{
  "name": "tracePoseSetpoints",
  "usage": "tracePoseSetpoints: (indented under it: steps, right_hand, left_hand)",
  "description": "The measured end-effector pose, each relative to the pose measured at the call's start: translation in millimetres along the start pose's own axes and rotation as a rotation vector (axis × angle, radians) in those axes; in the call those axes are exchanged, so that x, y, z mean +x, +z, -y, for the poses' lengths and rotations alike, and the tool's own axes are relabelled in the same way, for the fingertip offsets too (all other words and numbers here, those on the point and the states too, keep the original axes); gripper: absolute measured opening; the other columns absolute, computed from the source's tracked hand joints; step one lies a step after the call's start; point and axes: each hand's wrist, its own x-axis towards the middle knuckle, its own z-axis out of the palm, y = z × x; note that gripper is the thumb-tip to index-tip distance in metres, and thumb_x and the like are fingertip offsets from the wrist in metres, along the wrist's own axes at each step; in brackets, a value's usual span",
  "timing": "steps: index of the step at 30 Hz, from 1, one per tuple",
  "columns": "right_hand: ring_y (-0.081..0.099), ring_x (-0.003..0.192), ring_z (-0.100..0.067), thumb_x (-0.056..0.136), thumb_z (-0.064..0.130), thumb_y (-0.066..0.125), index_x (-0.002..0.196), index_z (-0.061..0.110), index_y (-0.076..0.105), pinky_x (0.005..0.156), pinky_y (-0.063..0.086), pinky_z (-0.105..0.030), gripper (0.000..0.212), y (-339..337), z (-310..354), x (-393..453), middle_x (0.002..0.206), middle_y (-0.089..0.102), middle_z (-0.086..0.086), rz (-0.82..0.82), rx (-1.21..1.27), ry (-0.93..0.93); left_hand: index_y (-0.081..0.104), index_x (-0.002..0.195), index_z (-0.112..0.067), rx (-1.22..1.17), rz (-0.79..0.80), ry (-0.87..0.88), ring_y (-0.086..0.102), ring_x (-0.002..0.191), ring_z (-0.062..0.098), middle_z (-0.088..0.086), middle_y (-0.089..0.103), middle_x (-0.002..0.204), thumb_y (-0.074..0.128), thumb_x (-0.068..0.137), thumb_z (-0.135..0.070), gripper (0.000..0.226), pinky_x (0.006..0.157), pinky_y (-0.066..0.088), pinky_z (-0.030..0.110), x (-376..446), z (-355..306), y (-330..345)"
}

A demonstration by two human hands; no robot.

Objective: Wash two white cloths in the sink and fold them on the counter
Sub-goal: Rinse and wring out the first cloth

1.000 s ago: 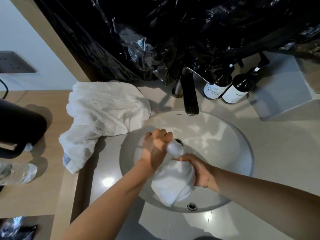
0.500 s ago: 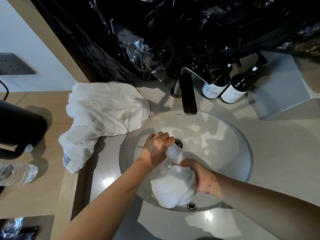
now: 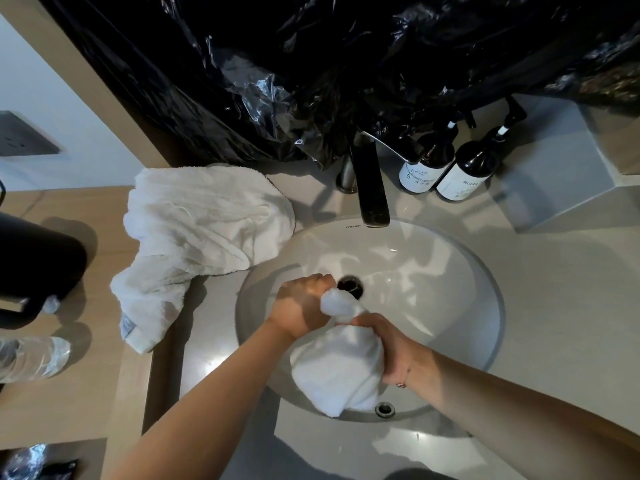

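Your left hand is clenched around the upper end of a white cloth over the sink, its fingers curled tight on the bunched knob of fabric that pokes out just in front of the drain. Your right hand grips the same cloth lower down, fingers wrapped round its twisted middle, so the cloth runs between your two fists and its loose, wider end hangs toward the near rim of the basin, just beside the overflow hole. The second white cloth lies crumpled on the bench at the sink's left rim, one end trailing toward the bench's near left side. The dark faucet stands at the far edge of the sink, with two dark pump bottles to its right against the back edge. A clear plastic bottle lies at the bench's left edge.
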Motion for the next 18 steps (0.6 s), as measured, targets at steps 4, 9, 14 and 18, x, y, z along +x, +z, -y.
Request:
tracePoseSetpoints:
  steps: [4,9,14,18]
  right_hand:
    - [0.056,0.054,-0.016,0.076,0.019,0.055,0.070,0.007,0.058,0.052,0.044,-0.022,0.014,-3,-8,14,0.060,0.056,-0.004,0.133,0.062,-0.008]
    - [0.059,0.052,-0.020,0.080,0.013,0.050,0.065,0.005,0.062,0.050,0.049,-0.023,0.021,-7,4,3,0.057,0.060,-0.007,0.090,0.078,-0.030]
    - [0.069,0.066,-0.021,0.065,0.022,0.064,0.086,0.004,0.064,0.060,0.056,-0.027,0.028,-9,41,-18,0.075,0.068,-0.011,-0.056,-0.342,0.040]
    - [0.065,0.075,-0.017,0.058,0.021,0.063,0.092,0.014,0.060,0.069,0.055,-0.023,0.034,-3,60,-32,0.087,0.065,-0.007,-0.133,-0.882,-0.032]
  left_hand:
    - [0.061,0.068,-0.019,0.015,0.001,0.080,0.054,0.039,0.019,-0.005,0.056,0.056,0.086,0.040,-0.021,0.037,0.045,0.026,0.017,5,7,-2]
    - [0.062,0.068,-0.016,0.004,-0.095,0.143,0.053,0.040,0.023,-0.003,0.056,0.056,0.071,0.051,-0.024,0.022,0.039,0.036,0.019,16,6,-9]
    - [0.062,0.086,-0.014,-0.027,-0.063,0.052,0.062,0.065,0.029,0.002,0.062,0.077,0.071,0.072,-0.023,0.019,0.051,0.036,0.025,16,-3,-29]
    - [0.063,0.101,-0.020,-0.079,-0.172,0.144,0.064,0.076,0.018,-0.005,0.069,0.093,0.068,0.071,-0.044,0.039,0.069,0.047,0.030,-1,-11,-42]
